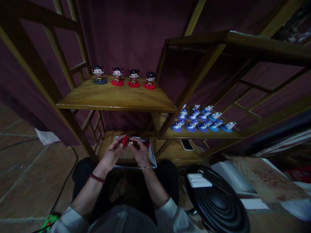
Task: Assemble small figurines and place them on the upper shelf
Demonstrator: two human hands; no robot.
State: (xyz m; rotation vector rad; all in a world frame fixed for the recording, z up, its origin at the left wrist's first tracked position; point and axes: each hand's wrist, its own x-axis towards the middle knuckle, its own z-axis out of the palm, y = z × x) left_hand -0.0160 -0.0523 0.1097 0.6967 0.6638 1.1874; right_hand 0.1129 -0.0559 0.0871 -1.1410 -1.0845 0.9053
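Above a shallow white-edged box (pixel 152 153), both hands are together around a small figurine (pixel 131 142). My left hand (pixel 113 153) is closed on its round red base (pixel 125 141), pinching it between thumb and fingers. Closed around the other end of the figurine is my right hand (pixel 139 153), which hides most of that part. Another red piece (pixel 146 144) shows just behind the right fingers; I cannot make out whether it is held or lies in the box.
Several black-haired figurines (pixel 133 78) stand in a row on the upper wooden shelf (pixel 116 97). To the right, several blue and purple figurines (pixel 191 125) fill a lower shelf. A phone (pixel 187 144) lies beneath them. A black round stool (pixel 218 204) holds a white object (pixel 199 180).
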